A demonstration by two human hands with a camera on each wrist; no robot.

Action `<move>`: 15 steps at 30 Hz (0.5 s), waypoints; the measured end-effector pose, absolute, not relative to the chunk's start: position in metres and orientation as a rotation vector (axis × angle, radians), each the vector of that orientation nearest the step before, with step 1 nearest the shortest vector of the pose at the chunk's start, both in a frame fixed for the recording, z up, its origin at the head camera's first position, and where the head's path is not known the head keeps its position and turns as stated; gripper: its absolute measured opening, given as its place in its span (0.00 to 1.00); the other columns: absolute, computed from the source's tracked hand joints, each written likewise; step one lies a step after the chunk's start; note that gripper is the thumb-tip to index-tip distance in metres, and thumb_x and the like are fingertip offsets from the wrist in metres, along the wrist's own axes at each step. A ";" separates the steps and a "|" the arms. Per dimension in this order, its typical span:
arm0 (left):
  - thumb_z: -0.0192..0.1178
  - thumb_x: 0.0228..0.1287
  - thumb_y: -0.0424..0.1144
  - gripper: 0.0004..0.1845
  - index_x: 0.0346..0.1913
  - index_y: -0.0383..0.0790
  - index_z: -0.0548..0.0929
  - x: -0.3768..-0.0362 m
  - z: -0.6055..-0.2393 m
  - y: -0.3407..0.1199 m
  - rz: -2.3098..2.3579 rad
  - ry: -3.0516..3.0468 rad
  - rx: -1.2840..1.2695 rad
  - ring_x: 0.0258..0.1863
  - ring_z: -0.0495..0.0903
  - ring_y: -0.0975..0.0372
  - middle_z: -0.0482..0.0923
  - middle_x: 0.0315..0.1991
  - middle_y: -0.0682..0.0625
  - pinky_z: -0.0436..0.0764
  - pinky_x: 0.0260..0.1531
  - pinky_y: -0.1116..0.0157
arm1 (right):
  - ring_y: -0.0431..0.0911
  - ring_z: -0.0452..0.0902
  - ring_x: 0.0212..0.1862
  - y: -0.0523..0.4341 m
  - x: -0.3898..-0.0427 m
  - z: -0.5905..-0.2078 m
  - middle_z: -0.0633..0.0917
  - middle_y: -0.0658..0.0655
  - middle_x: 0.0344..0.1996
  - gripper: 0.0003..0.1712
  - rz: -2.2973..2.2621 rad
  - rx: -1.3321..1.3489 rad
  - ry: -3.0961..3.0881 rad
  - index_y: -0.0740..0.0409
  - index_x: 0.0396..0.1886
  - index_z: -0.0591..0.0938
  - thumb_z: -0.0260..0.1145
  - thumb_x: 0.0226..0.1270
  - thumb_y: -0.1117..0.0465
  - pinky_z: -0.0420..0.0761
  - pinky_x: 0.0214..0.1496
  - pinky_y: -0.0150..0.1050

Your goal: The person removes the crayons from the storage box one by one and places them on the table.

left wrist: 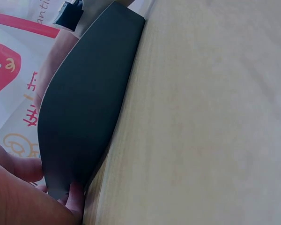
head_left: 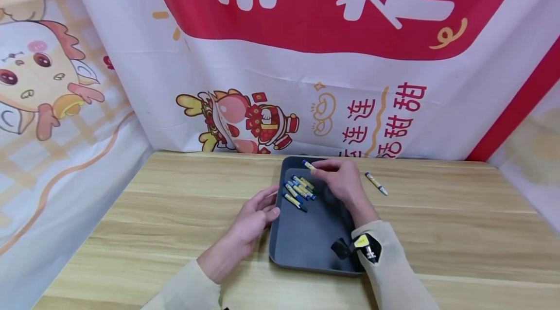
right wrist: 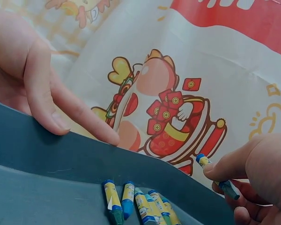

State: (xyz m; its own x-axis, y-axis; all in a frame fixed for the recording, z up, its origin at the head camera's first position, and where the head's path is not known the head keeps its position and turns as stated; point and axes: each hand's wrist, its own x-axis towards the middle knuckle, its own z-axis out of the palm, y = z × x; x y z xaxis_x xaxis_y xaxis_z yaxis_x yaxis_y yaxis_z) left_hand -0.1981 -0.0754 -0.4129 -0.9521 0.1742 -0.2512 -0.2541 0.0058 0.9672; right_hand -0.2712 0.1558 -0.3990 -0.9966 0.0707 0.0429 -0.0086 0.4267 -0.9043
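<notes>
A dark grey rectangular tray [head_left: 315, 232] lies on the table, with several yellow-and-blue wrapped crayons [head_left: 299, 188] grouped toward its far left. At the left side of the tray, my left hand [head_left: 253, 215] has its thumb over the rim and other fingers against the outer wall; the left wrist view shows that wall [left wrist: 86, 93] up close. My right hand [head_left: 343, 181] pinches one crayon [right wrist: 229, 189] between thumb and fingers over the tray's far end. This crayon has a blue end and a dark green tip.
One loose crayon [head_left: 376, 183] lies on the wooden table [head_left: 437, 232], right of the tray. Behind the table hangs a printed white-and-red cloth [head_left: 306, 72]. A black wrist camera [head_left: 367, 248] sits on the right sleeve, over the tray's near right corner.
</notes>
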 end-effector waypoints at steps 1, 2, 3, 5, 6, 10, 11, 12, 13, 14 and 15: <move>0.55 0.76 0.26 0.33 0.81 0.47 0.68 -0.198 -0.413 -0.075 2.022 1.988 -0.083 0.77 0.70 0.43 0.69 0.78 0.36 0.70 0.77 0.44 | 0.51 0.84 0.55 0.156 -0.271 -0.398 0.93 0.57 0.50 0.11 1.640 -0.051 -2.587 0.51 0.50 0.93 0.76 0.69 0.57 0.80 0.61 0.47; 0.55 0.76 0.26 0.33 0.81 0.47 0.68 -0.198 -0.413 -0.076 2.021 1.988 -0.083 0.77 0.70 0.43 0.69 0.78 0.36 0.70 0.77 0.44 | 0.51 0.84 0.54 0.156 -0.271 -0.397 0.93 0.57 0.49 0.12 1.645 -0.046 -2.581 0.51 0.50 0.93 0.76 0.69 0.57 0.80 0.59 0.46; 0.55 0.76 0.26 0.33 0.81 0.47 0.68 -0.198 -0.412 -0.076 2.021 1.987 -0.085 0.77 0.70 0.43 0.69 0.78 0.36 0.70 0.77 0.44 | 0.51 0.84 0.54 0.156 -0.271 -0.396 0.92 0.57 0.49 0.12 1.646 -0.042 -2.578 0.51 0.50 0.93 0.76 0.69 0.57 0.80 0.58 0.45; 0.55 0.76 0.26 0.33 0.81 0.47 0.68 -0.198 -0.412 -0.076 2.019 1.987 -0.081 0.77 0.70 0.43 0.69 0.78 0.36 0.70 0.77 0.44 | 0.51 0.84 0.52 0.156 -0.270 -0.394 0.92 0.57 0.50 0.13 1.655 -0.041 -2.570 0.51 0.51 0.93 0.76 0.69 0.57 0.80 0.55 0.42; 0.55 0.76 0.26 0.33 0.81 0.46 0.68 -0.198 -0.412 -0.076 2.019 1.987 -0.078 0.77 0.70 0.43 0.69 0.78 0.35 0.70 0.77 0.44 | 0.50 0.83 0.52 0.156 -0.269 -0.393 0.92 0.57 0.50 0.13 1.663 -0.040 -2.564 0.51 0.52 0.93 0.75 0.70 0.57 0.80 0.54 0.41; 0.55 0.76 0.26 0.33 0.81 0.45 0.67 -0.198 -0.413 -0.076 2.025 1.985 -0.071 0.77 0.70 0.42 0.69 0.78 0.35 0.70 0.77 0.44 | 0.50 0.83 0.51 0.157 -0.268 -0.388 0.91 0.57 0.52 0.14 1.688 -0.028 -2.544 0.51 0.53 0.92 0.75 0.71 0.57 0.80 0.51 0.39; 0.55 0.76 0.26 0.33 0.81 0.46 0.67 -0.198 -0.413 -0.076 2.025 1.985 -0.073 0.77 0.70 0.42 0.69 0.78 0.35 0.70 0.77 0.44 | 0.49 0.83 0.51 0.157 -0.267 -0.386 0.91 0.57 0.52 0.14 1.691 -0.025 -2.541 0.50 0.54 0.92 0.74 0.71 0.56 0.80 0.51 0.39; 0.55 0.76 0.26 0.33 0.81 0.46 0.68 -0.198 -0.413 -0.076 2.024 1.986 -0.076 0.77 0.70 0.42 0.69 0.78 0.35 0.70 0.77 0.44 | 0.50 0.83 0.51 0.157 -0.267 -0.385 0.91 0.57 0.52 0.14 1.697 -0.019 -2.536 0.51 0.54 0.92 0.74 0.71 0.56 0.80 0.51 0.39; 0.55 0.76 0.26 0.33 0.81 0.46 0.68 -0.198 -0.413 -0.076 2.023 1.987 -0.078 0.77 0.70 0.43 0.69 0.78 0.35 0.70 0.77 0.44 | 0.50 0.83 0.51 0.158 -0.267 -0.384 0.91 0.57 0.51 0.14 1.696 -0.016 -2.534 0.51 0.53 0.92 0.74 0.71 0.56 0.80 0.51 0.39; 0.55 0.76 0.26 0.33 0.81 0.47 0.68 -0.198 -0.413 -0.076 2.022 1.987 -0.080 0.77 0.70 0.43 0.69 0.78 0.35 0.70 0.77 0.44 | 0.49 0.84 0.51 0.158 -0.266 -0.382 0.92 0.57 0.51 0.14 1.691 -0.018 -2.533 0.51 0.53 0.92 0.74 0.71 0.56 0.80 0.51 0.39; 0.55 0.76 0.26 0.33 0.81 0.47 0.68 -0.198 -0.413 -0.076 2.021 1.987 -0.081 0.77 0.70 0.43 0.69 0.78 0.35 0.70 0.77 0.44 | 0.49 0.84 0.51 0.159 -0.266 -0.381 0.92 0.57 0.51 0.14 1.686 -0.023 -2.534 0.50 0.53 0.92 0.74 0.71 0.55 0.80 0.51 0.39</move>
State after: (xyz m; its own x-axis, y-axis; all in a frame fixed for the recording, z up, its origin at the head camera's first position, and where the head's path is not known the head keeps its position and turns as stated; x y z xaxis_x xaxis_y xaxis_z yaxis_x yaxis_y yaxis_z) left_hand -0.1982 -0.0761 -0.4133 -0.9518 0.1763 -0.2511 -0.2541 0.0061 0.9672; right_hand -0.2660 0.1594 -0.3808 -0.9951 0.0664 0.0729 -0.0416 0.3878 -0.9208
